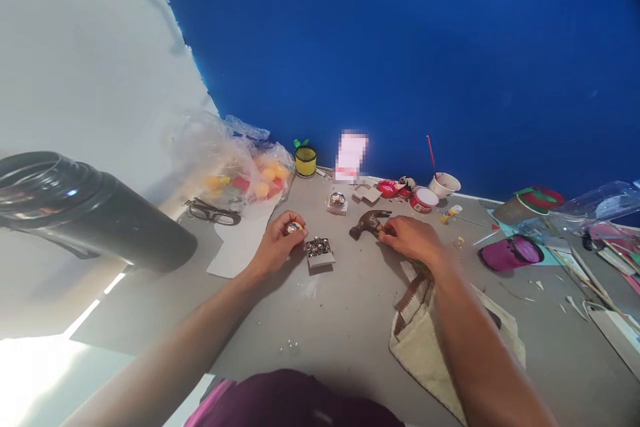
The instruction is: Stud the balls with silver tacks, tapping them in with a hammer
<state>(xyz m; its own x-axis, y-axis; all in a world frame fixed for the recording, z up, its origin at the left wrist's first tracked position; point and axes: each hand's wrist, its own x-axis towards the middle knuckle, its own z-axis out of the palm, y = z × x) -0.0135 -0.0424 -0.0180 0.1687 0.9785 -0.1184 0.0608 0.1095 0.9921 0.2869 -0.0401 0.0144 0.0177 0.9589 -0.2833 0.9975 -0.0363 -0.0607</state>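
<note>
My left hand (279, 241) is closed around a small shiny round ball (293, 228), only part of which shows between the fingers. Just to its right sits an open small box (321, 259) filled with silvery metal bits, perhaps thumbtacks. My right hand (411, 237) grips the handle of a claw hammer (371, 221) near its head, which points left, low over the table. Beneath my right forearm lies a crumpled cream cloth (425, 347) with a brown edge. Farther back, a shiny silver dome (337, 199) rests on a small square base.
A large dark flask (125, 213) looms at left, near eyeglasses (215, 212) and a plastic bag (250, 173). Along the back stand a yellow cup (305, 162), a red-and-white tub (424, 200) and a white cup (444, 185). A purple cup (510, 255) lies right.
</note>
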